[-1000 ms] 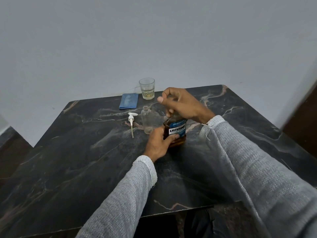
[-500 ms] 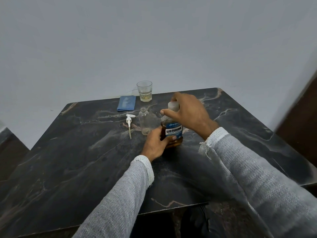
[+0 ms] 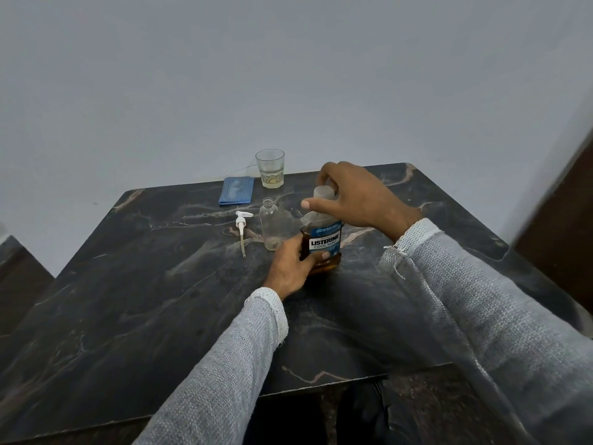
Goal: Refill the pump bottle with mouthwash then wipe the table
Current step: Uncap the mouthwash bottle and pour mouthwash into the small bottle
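Note:
A Listerine mouthwash bottle (image 3: 324, 242) with amber liquid and a blue label stands on the dark marble table (image 3: 160, 300). My left hand (image 3: 290, 268) grips its lower body. My right hand (image 3: 356, 197) is above it, fingers curled round the translucent cap (image 3: 323, 191) at the neck. Just left of the mouthwash stands a small clear pump bottle (image 3: 272, 224), open at the top and nearly empty. Its white pump head (image 3: 242, 224) with a dip tube lies flat on the table further left.
A folded blue cloth (image 3: 236, 190) lies at the table's far edge. To its right stands a drinking glass (image 3: 270, 168) with a little pale liquid. A pale wall rises behind the table, and a dark panel stands at far right.
My right hand has shifted from covering the bottle's top to gripping the cap with the cap now showing. The left hand keeps its hold on the bottle. The view has tilted slightly.

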The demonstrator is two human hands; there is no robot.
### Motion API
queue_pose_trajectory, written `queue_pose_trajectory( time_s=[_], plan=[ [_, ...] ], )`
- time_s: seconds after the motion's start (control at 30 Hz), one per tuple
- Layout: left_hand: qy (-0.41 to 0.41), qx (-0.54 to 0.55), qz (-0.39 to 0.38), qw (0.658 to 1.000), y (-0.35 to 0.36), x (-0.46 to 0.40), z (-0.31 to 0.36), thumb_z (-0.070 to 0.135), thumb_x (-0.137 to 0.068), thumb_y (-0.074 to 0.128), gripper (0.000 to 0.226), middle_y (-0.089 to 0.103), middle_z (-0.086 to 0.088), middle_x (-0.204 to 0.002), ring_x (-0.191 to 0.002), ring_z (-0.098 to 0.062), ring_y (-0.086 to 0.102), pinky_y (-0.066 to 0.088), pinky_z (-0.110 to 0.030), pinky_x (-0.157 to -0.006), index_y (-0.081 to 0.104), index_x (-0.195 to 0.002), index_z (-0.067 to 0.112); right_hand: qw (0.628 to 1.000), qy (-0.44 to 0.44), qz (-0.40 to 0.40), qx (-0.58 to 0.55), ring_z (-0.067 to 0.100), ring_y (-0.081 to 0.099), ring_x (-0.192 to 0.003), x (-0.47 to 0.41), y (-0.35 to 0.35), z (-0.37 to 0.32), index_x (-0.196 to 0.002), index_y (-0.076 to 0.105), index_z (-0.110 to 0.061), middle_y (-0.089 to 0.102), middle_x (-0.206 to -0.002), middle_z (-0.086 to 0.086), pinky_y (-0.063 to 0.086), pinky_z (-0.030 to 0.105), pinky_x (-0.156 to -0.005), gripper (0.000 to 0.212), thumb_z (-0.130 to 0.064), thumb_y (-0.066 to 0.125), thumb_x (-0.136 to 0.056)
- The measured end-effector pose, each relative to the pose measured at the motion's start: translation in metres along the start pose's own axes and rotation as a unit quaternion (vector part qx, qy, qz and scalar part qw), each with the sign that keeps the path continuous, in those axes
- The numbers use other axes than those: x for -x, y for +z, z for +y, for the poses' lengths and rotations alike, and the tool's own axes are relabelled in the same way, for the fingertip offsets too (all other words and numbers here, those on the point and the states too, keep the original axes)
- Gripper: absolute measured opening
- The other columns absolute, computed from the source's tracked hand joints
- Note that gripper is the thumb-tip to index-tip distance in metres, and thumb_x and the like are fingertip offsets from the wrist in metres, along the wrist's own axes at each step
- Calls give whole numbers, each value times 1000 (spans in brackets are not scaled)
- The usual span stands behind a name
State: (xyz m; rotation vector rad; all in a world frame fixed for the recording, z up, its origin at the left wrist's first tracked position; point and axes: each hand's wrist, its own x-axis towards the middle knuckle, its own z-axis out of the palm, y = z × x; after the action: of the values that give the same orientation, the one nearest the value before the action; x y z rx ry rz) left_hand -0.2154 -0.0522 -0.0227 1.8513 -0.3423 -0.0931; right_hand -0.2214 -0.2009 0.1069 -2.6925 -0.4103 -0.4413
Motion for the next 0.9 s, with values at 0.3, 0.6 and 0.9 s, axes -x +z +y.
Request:
queue_pose_trajectory(
  time_s=[0.3,0.6,0.9],
  plan=[
    [8,21,-4,1000,0,-1,-3,18,-85,72,40,66,0,-123,-114,-10,60,45,-35,-106,57,-122,20,991,-37,-81,-98,6,52,-93,-1,-9,0,-121,57,-23,52,-107,-10,41,14,-70,38,-33,66,-85],
    [10,17,-7,1000,0,-2,-3,19,-86,72,41,66,5,-122,-113,-8,59,44,-27,-101,57,-124,20,999,-32,-3,-17,14,54,-85,-5,-6,1,-107,59,-15,58,-95,-4,38,25,-66,32,-40,64,-87],
    [23,14,5,1000,2,-2,-5,12,-84,73,38,66,7,-110,-95,4,63,50,-13,-86,59,-119,20,944,39,130,-302,5,61,-83,7,-14,43,-119,63,-27,58,-107,-15,49,14,-64,27,-24,62,-92]
  ],
)
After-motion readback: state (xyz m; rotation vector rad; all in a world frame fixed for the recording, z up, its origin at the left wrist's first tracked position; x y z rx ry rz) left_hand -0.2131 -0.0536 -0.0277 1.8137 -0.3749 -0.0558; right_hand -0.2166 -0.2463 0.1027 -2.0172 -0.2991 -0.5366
